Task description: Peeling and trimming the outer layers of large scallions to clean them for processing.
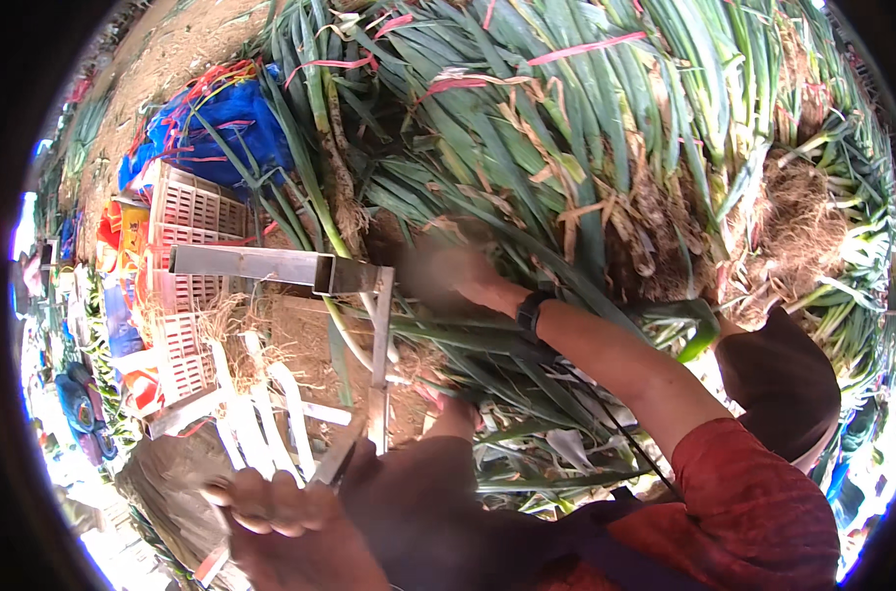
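My left hand (283, 507) is at the lower left, its fingers curled closed. Whatever it may hold is hidden. Just beyond its knuckles are several white leek stems (261, 409), roots pointing away from me. Close by the fingers, a flat strip (338, 451) slants up, its kind unclear. My right arm stretches forward, a dark band on its wrist. The right hand (448, 270) is smeared by motion beside the big pile of long green leeks (487, 167), so its fingers cannot be read. Between the hands stands a metal frame (271, 264).
A pale plastic crate (194, 212) stands left of the frame, with blue netting (226, 128) behind it. Pink ties (586, 47) bind leek bundles at the back. A root mass (798, 227) lies to the right. My knees and a dark shoe-like shape (778, 379) are close in.
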`<state>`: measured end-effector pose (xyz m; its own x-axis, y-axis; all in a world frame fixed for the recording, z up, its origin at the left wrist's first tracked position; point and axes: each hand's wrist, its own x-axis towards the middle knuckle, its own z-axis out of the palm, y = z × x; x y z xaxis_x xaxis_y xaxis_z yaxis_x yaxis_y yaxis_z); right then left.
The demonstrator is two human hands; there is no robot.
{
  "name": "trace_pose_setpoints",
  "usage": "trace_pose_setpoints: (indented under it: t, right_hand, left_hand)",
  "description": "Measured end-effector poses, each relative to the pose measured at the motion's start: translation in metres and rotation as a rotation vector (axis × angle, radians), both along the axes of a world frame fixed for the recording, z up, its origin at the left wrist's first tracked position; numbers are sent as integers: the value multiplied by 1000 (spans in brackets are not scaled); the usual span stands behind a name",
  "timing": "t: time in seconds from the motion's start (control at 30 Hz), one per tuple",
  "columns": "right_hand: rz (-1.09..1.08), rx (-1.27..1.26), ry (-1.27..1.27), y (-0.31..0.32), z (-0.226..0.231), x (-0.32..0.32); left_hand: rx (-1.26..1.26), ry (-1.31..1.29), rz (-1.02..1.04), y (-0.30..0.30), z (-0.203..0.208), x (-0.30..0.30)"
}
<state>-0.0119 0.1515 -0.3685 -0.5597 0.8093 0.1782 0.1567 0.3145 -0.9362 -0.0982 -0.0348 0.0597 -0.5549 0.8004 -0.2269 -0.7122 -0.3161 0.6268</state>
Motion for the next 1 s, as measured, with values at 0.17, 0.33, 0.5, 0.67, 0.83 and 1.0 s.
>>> trace_pose_setpoints:
  t: [0.17,0.33,0.5,0.67,0.83,1.0]
  right_hand:
    - [244,-850,484,23,52,-63]
    - [-188,-891,493,45,105,-132]
    - [125,-1086,616,122,63,-141]
    - [62,-899,637,173,117,-53]
    - [-162,-866,942,107,167,49]
    - [-40,-1460,1033,4,59,49]
  left_hand:
    - [-83,-30,80,17,-9,-2]
    - [-148,-22,37,39,-15,-14]
    - [-129,-143,172,71,-18,-2]
    - [-103,-247,300,85,-23,3]
    - [-145,-12,19,75,-24,-1]
    - [-45,270,146,66,-16,-46]
